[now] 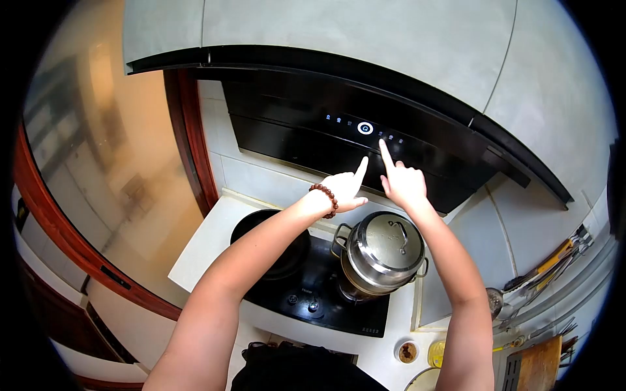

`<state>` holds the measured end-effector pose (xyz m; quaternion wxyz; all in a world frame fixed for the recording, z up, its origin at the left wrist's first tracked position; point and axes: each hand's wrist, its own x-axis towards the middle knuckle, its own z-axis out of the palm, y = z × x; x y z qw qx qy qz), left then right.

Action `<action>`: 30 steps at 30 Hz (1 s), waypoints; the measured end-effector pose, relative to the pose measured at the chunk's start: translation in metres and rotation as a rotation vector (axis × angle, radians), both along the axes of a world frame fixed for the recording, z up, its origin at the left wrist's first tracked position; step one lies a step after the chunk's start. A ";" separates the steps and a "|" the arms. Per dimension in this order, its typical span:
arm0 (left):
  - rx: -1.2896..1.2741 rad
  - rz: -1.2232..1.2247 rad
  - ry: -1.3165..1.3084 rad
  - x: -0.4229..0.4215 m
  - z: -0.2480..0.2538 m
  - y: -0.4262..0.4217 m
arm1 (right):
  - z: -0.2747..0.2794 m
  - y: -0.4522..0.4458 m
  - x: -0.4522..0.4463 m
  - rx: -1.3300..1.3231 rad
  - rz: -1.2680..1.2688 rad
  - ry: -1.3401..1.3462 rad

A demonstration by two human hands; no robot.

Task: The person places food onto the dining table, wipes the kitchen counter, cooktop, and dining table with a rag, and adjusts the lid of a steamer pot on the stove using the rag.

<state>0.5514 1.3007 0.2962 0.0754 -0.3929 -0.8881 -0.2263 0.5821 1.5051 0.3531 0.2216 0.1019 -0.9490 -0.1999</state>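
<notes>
A black range hood [293,107] spans the wall in front of me, with a lit round dial [365,128] and a row of small lit icons [391,137] on its panel. My right hand [405,184] points its index finger at the icons just right of the dial; whether the tip touches the glass I cannot tell. Its other fingers are curled and the thumb stands off. Lower and to the left, my left hand [345,186] also stretches out its index finger, thumb apart, below the dial. A brown bead bracelet [333,199] circles that wrist. Neither hand holds anything.
Below, a lidded steel pot [385,251] stands on the right of the black gas hob [313,296]; a dark pan [283,257] sits left, partly behind my arm. Utensils [548,264] hang at right. A small cup [407,352] stands on the counter. A red-framed door [189,137] is at left.
</notes>
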 end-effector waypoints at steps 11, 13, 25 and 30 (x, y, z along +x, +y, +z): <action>0.013 0.085 -0.050 -0.003 0.005 -0.035 | -0.016 -0.061 -0.027 -0.009 0.195 0.079; 0.024 0.099 -0.042 -0.003 0.006 -0.040 | -0.015 -0.069 -0.030 -0.012 0.199 0.080; 0.015 0.100 -0.122 -0.008 0.005 -0.067 | -0.027 -0.092 -0.062 -0.009 0.161 0.121; 0.027 0.124 -0.120 -0.013 0.000 -0.075 | -0.023 -0.099 -0.070 0.007 0.160 0.136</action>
